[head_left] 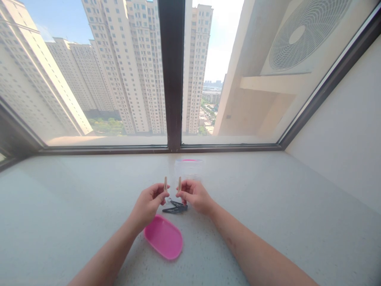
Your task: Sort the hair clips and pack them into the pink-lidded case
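The left clip (165,183) and the right clip (179,184), 2 slim beige pieces, stand upright side by side with a gap between them, above the table (268,206). The left hand (150,204) pinches 1 near its lower part between thumb and fingers, and the right hand (195,196) grips the other the same way. Gripping low seems to leave the upper ends unobstructed and in plain sight.

Just below the fingertips, dark clips (175,207) lie overlapping on the table, probably placed there to be within reach of both hands; the overlap hides their exact count. Nearer the person sits a pink dish (163,238), its open side up, showing only smooth pink inside. The left wrist overlaps its rim in view; whether they touch, I cannot tell. Beyond the hands is a see-through pouch (190,160) with a pink strip; its contents cannot be made out.
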A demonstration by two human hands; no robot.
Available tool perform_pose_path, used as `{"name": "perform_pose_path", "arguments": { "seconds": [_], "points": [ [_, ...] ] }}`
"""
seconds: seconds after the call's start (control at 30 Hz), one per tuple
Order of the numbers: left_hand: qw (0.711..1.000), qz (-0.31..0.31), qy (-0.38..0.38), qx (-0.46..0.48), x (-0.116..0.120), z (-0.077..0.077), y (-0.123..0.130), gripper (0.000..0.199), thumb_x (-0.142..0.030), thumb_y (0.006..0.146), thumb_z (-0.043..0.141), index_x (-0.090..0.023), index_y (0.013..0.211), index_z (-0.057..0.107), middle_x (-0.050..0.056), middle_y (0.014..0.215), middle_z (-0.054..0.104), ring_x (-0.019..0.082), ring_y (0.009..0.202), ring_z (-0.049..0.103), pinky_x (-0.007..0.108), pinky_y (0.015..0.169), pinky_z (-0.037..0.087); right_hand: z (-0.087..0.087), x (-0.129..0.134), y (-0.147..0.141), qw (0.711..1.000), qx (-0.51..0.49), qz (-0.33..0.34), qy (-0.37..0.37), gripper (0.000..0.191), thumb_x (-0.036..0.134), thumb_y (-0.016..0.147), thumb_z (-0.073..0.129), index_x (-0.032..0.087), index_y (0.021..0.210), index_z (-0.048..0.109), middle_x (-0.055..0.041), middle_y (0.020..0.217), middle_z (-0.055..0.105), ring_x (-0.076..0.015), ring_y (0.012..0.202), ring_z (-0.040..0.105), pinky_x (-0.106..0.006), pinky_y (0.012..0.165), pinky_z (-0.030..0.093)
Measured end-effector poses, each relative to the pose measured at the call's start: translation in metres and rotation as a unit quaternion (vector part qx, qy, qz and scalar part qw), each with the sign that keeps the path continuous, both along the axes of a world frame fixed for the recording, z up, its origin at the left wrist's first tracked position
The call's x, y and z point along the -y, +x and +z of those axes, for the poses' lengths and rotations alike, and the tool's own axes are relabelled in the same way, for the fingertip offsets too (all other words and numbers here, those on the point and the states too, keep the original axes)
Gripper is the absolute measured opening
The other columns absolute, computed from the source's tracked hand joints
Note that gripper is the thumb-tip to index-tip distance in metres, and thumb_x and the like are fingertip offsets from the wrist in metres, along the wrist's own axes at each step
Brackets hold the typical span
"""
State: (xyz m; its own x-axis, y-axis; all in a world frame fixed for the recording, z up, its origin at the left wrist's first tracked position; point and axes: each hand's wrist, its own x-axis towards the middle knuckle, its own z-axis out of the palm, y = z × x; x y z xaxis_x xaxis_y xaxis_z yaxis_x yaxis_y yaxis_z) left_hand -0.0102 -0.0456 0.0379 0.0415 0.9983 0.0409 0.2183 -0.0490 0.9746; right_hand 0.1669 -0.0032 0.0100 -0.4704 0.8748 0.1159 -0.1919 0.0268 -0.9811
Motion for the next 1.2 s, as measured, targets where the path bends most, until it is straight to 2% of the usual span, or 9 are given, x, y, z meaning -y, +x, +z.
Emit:
{"name": "perform_pose_path", "arguments": {
  "seconds": [0.37,0.67,1.2],
  "points": [
    [1.000,-0.006,0.010,0.003,-0.0021,-0.0023,-0.0025,0.029,-0.030,0.073,0.061,-0.014,0.098,0.066,0.002,0.067,0.062,0.014,0.057,0.052,0.027,0.060,0.044,-0.0023,-0.0016,0.0007,1.000,-0.006,-0.001,0.004,0.026,0.032,0.064,0.074,0.015,0.075,0.059,0.0027,0.058,0.056,-0.0081,0.044,0.049,-0.021,0.042,0.042],
    [1.000,0.004,0.005,0.008,-0.0020,-0.0008,-0.0006,0.031,-0.034,0.071,0.063,-0.014,0.094,0.067,0.003,0.071,0.064,0.013,0.055,0.052,0.027,0.058,0.045,-0.0033,-0.0022,-0.0001,1.000,-0.005,-0.005,0.003,0.023,0.030,0.064,0.073,0.015,0.075,0.059,0.0029,0.058,0.056,-0.0085,0.045,0.050,-0.022,0.043,0.042],
    [1.000,0.010,0.001,0.008,-0.0004,0.0002,-0.0001,0.032,-0.037,0.074,0.061,-0.014,0.096,0.064,0.005,0.078,0.065,0.013,0.059,0.053,0.027,0.062,0.045,-0.0076,-0.0026,-0.0004,1.000,-0.014,-0.001,0.000,0.020,0.025,0.066,0.071,0.014,0.076,0.059,0.0029,0.059,0.056,-0.0086,0.045,0.051,-0.021,0.043,0.042]
  ]
}}
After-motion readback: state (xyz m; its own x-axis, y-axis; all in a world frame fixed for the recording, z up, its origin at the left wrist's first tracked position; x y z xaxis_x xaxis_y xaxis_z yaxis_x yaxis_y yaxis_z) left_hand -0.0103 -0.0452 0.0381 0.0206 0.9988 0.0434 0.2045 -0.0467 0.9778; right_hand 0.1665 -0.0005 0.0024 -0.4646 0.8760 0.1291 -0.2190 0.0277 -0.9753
